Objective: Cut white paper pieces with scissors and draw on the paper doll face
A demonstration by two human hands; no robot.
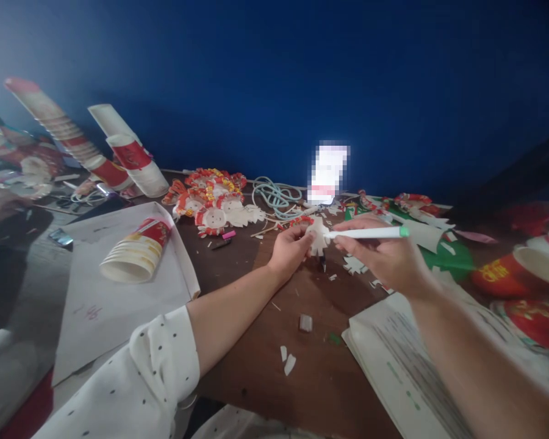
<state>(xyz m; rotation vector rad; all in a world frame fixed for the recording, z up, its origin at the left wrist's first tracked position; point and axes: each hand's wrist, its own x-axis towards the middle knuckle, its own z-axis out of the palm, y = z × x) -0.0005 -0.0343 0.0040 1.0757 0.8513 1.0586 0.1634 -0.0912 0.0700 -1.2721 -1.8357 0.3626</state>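
Observation:
Between the fingers of my left hand [291, 251] is a small white paper cutout [319, 236], shaped like a little figure. My right hand [388, 256] grips a white marker [368, 233] with a green end, its tip at the cutout's right edge. Whether the tip touches the paper, I cannot tell. A dark pen [322, 263] shows just beneath the cutout. Another white cutout [355, 264] lies by my right hand. To the left of my left hand rests a pile of red and white paper figures [210, 210], some with drawn faces.
Stacked paper cups [132, 253] lie on a white box [105, 305] at left; more cup stacks [137, 164] lean on the blue wall. A phone [327, 174] stands behind my hands beside a coiled cable [277, 195]. Papers [393, 353] and red cups [516, 271] occupy the right.

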